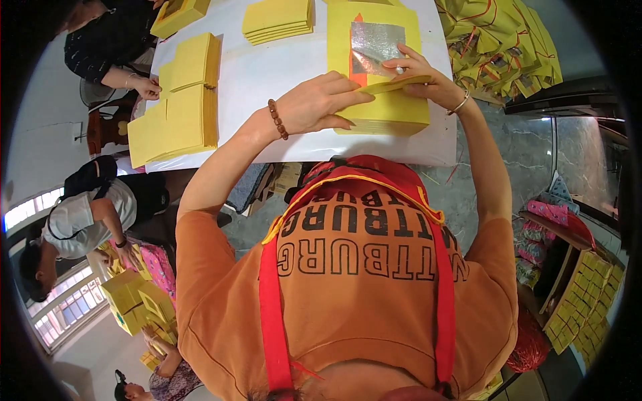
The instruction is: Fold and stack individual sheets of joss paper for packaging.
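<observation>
Left hand (319,103) is pressing flat on the near stack (391,113) of yellow paper sheets, which is sitting at the near edge of the white tabletop (267,67). Fingers (351,93) are extended and released, not gripping; they are bearing down on the top sheet (401,83) near its left edge. Right hand (421,70) is working at the far side of the same stack, its fingertips pinching the top sheet's lifted edge. Just beyond, touching the stack, a sheet with silver foil (376,43) on an orange square is lying on a larger yellow pile (341,27).

Judgement on doing the step well: the left palm should be holding the pile square so only one sheet is coming up; the right pinch should be staying light and at the edge, since thin paper is likely creasing easily. Lifting slowly is helping separate a single sheet. The foil looks delicate, so fingertips are better kept off its face.

Other stacks (177,100) are lying to the left, well apart, and another stack (277,19) at the far side. Another person's hand (147,87) is resting at the tabletop's left edge. Bundles of folded yellow paper (508,47) are piled off to the right.
</observation>
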The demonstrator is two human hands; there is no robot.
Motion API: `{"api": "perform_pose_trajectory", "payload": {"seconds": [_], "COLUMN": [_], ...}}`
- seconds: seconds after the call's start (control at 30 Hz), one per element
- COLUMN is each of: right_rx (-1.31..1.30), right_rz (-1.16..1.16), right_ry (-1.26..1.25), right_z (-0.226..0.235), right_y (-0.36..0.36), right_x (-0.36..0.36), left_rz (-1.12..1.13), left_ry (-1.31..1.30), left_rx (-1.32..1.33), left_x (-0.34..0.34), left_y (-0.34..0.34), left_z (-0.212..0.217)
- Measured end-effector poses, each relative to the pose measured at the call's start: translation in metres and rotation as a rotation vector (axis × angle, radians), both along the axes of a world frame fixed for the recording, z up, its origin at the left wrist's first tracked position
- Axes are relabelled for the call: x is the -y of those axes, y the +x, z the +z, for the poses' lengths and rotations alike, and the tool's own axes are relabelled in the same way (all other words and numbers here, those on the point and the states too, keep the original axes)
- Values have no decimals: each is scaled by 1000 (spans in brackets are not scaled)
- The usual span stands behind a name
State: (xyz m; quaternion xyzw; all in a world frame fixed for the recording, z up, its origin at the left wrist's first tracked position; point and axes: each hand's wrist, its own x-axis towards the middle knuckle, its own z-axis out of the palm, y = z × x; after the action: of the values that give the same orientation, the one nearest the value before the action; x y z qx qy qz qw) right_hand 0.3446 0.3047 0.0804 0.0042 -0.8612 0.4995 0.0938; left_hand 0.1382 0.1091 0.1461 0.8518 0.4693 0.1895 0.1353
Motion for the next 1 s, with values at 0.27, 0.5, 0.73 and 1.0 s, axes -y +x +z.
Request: {"api": "perform_pose_trajectory", "payload": {"seconds": [0.27,0.5,0.73,1.0], "right_rx": [22,31,30,18], "right_rz": [-13,-22,-50,-18], "right_ry": [-31,-78,-115,-121], "right_z": [-1,-2,-1,-2], "right_y": [0,0,0,0], "right_x": [0,1,3,-1], "left_rz": [-3,8,17,33], "left_ry": [-130,-161,-175,8], "left_rx": [129,101,101,12], "left_x": [-4,-4,-7,-1], "left_y": [-9,-10,-14,-3], "left_z": [-3,-1,-1,-5]}}
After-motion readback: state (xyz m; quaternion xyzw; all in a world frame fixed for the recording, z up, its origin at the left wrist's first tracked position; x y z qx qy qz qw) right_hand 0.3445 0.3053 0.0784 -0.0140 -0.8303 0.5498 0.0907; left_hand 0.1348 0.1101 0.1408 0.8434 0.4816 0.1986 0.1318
